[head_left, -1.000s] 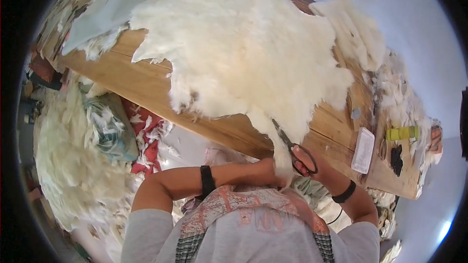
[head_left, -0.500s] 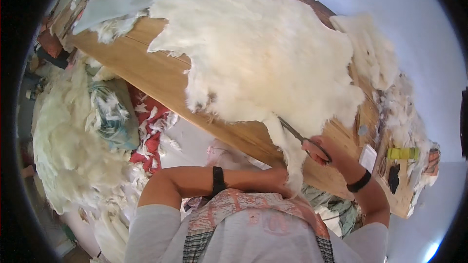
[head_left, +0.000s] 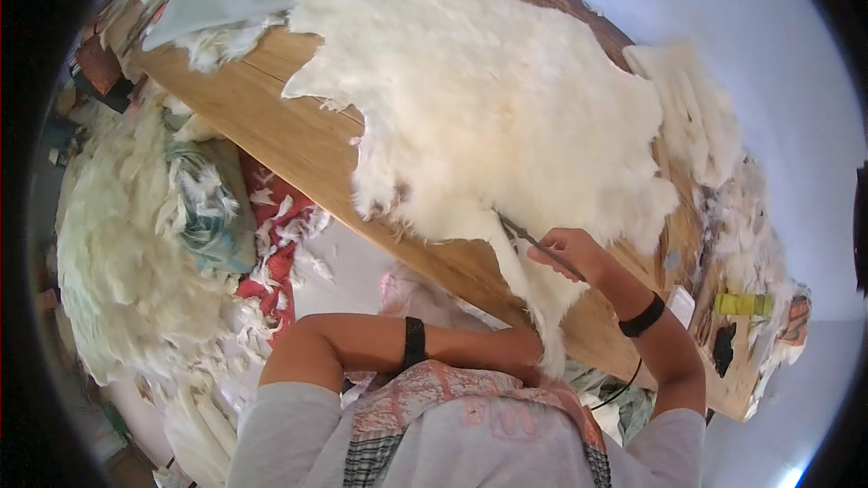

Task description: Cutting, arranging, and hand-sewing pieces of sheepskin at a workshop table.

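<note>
A large white sheepskin [head_left: 488,108] lies spread over the wooden table, and a narrow strip [head_left: 524,276] runs from its near edge toward my body. My right hand [head_left: 571,255] is closed around the handles of dark metal scissors [head_left: 517,229]. Their blades point up and left, at the place where the strip joins the main skin. At the strip's lower end, my left hand [head_left: 523,349] is closed on the sheepskin near my waist. Its fingers are mostly hidden by the hanging strip.
The wooden table [head_left: 258,131] slants from upper left to lower right. White fleece [head_left: 127,244] is heaped at the left, near a blue-green bundle [head_left: 212,208] and red cloth [head_left: 280,280]. At the right are another pale fleece [head_left: 692,113], a yellow-green roll [head_left: 743,305] and a white tray [head_left: 680,305].
My right hand and the scissors have moved left and slightly up, so the blades sit farther along the strip's top. My left hand stays low by the strip's end.
</note>
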`<action>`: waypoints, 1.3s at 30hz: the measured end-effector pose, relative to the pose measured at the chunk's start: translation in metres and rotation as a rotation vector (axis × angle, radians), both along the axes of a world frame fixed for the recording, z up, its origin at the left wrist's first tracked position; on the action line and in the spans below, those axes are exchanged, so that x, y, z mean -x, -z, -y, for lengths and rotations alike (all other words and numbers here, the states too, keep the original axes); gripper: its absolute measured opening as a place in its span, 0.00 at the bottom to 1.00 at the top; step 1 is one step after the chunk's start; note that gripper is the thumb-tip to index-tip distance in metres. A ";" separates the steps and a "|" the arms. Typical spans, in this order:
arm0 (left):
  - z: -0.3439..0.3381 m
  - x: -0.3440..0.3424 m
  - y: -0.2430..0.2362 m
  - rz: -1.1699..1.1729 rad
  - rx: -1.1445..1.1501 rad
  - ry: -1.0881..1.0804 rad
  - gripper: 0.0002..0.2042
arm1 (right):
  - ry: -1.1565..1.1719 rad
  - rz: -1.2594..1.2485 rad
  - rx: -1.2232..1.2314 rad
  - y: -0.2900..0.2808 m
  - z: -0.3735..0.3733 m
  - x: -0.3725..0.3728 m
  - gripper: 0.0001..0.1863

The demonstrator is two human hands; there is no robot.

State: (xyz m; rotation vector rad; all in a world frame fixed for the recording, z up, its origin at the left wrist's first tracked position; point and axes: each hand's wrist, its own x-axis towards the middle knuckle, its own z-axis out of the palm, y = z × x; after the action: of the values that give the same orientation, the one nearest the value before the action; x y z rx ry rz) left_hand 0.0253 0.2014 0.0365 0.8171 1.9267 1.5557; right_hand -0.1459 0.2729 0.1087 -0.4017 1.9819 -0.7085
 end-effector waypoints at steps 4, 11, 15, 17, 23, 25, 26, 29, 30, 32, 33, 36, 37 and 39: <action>0.008 0.004 -0.014 0.036 0.172 0.066 0.20 | -0.184 -0.111 -0.124 -0.008 0.010 0.010 0.25; 0.072 0.010 0.022 1.022 -0.818 -0.898 0.21 | -0.181 -0.066 -0.113 -0.017 0.008 0.009 0.23; 0.093 0.014 0.022 1.118 -1.210 -1.143 0.15 | -0.163 -0.030 -0.090 -0.028 0.008 0.017 0.22; 0.097 0.015 0.025 1.118 -1.237 -1.209 0.14 | -0.153 0.005 -0.089 -0.030 0.010 0.024 0.22; 0.105 0.018 0.018 1.137 -1.143 -1.289 0.14 | -0.500 -0.309 -0.009 -0.013 0.027 0.039 0.24; 0.108 0.016 0.019 1.138 -1.127 -1.259 0.14 | -0.507 -0.336 -0.008 -0.012 0.042 0.033 0.21; 0.110 0.015 0.019 1.153 -1.105 -1.239 0.14 | -0.512 -0.364 0.003 -0.014 0.052 0.029 0.18; 0.117 0.012 0.013 1.149 -1.071 -1.214 0.14 | -0.545 -0.350 -0.041 -0.015 0.059 0.036 0.20; 0.119 0.011 0.012 1.127 -1.050 -1.204 0.15 | -0.552 -0.346 -0.044 -0.014 0.059 0.041 0.20; 0.123 0.007 0.011 1.138 -1.040 -1.188 0.15 | -0.566 -0.295 -0.114 -0.013 0.058 0.048 0.23; 0.125 0.005 0.011 1.146 -1.026 -1.167 0.15 | -0.568 -0.291 -0.115 -0.013 0.061 0.049 0.23; 0.129 0.003 0.010 1.167 -1.036 -1.135 0.15 | -0.610 -0.391 0.034 -0.013 0.081 0.043 0.23; 0.131 0.003 0.008 1.172 -1.033 -1.132 0.15 | -0.605 -0.388 0.032 -0.013 0.088 0.036 0.23; 0.133 0.003 0.007 1.183 -0.978 -1.122 0.16 | -0.598 -0.454 0.032 -0.013 0.099 0.028 0.23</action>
State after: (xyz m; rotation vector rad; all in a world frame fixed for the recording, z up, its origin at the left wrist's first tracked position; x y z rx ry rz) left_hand 0.0223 0.0685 0.0297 -1.0210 0.5430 2.6798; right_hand -0.1737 0.1744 0.1222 -1.1987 2.0973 -0.2760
